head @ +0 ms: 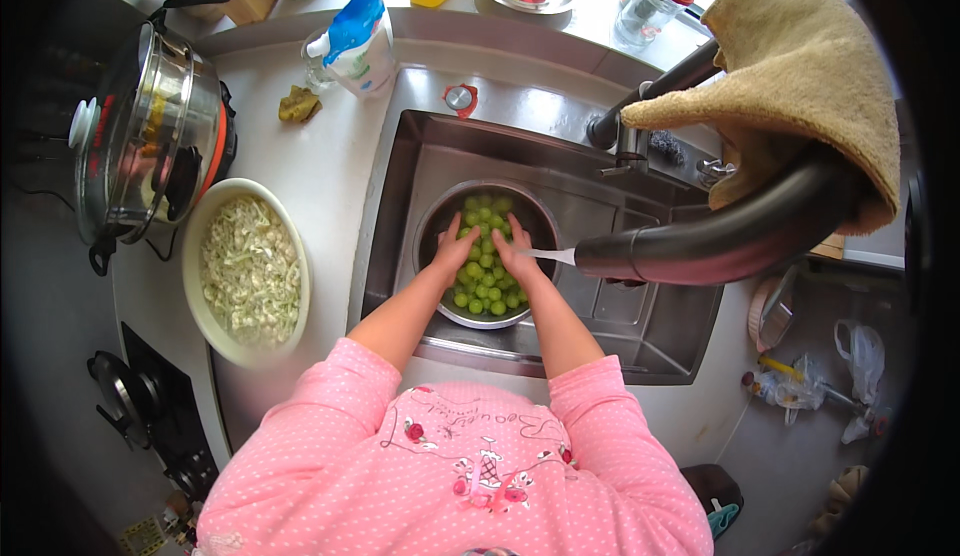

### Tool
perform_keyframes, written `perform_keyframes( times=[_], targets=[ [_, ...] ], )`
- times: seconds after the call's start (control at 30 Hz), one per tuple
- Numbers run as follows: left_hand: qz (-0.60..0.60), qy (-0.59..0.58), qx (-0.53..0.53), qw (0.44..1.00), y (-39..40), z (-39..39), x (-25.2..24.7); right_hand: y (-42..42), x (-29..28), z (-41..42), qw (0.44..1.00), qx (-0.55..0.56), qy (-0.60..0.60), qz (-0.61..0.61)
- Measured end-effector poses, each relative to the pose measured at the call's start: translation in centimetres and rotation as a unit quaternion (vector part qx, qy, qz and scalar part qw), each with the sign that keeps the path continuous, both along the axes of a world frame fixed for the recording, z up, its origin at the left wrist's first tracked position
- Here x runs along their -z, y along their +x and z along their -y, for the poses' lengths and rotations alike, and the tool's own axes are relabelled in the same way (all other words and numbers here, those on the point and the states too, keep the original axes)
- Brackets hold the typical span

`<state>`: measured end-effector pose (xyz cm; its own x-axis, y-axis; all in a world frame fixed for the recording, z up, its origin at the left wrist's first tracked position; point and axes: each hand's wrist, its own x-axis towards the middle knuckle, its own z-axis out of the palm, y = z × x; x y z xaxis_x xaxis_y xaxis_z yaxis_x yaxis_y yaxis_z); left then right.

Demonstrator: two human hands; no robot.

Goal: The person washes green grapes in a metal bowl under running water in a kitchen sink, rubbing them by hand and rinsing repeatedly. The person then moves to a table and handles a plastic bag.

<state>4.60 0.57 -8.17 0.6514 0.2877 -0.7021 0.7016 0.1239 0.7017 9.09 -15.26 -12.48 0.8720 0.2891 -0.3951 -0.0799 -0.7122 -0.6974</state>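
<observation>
Green grapes (487, 278) lie in a round metal bowl (424, 215), which stands in the left part of a stainless steel sink (585, 316). My left hand (453, 248) is at the left side of the grapes inside the bowl, and my right hand (519, 250) is opposite it, both touching the fruit. The thumbs lie over the grapes; the other fingertips are partly hidden among them. Whether either hand grips any grapes is not clear. From the black faucet (637, 256), a stream of water (551, 254) runs onto my right hand.
Left of the sink are an oval bowl of chopped pale vegetables (251, 271), a glass-sided steamer pot (165, 128) and a yellowish sponge or scrap (299, 104). A refill pouch (360, 46) stands behind. A tan towel (795, 83) hangs over the faucet.
</observation>
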Motion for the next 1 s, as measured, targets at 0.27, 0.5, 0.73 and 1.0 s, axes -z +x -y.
perform_keyframes(
  times=[0.27, 0.5, 0.73, 1.0],
  targets=[
    [0.025, -0.174, 0.042, 0.983, -0.3, -0.4, -3.3, 0.8, -9.0, -1.1, 0.954, 0.024, 0.221, -0.203],
    [0.088, 0.224, 0.082, 0.967, 0.7, -0.4, 0.2, 2.2, -2.9, 0.5, 0.995, 0.039, 0.025, 0.09],
    [-0.073, -0.162, 0.045, 0.983, 2.5, 0.3, -6.8, 0.7, -8.5, -2.9, 0.91, 0.195, 0.22, -0.292],
    [0.045, 0.27, 0.182, 0.944, -1.1, -1.7, -4.8, -0.8, -5.9, 3.0, 0.991, 0.031, 0.016, 0.126]
  ],
)
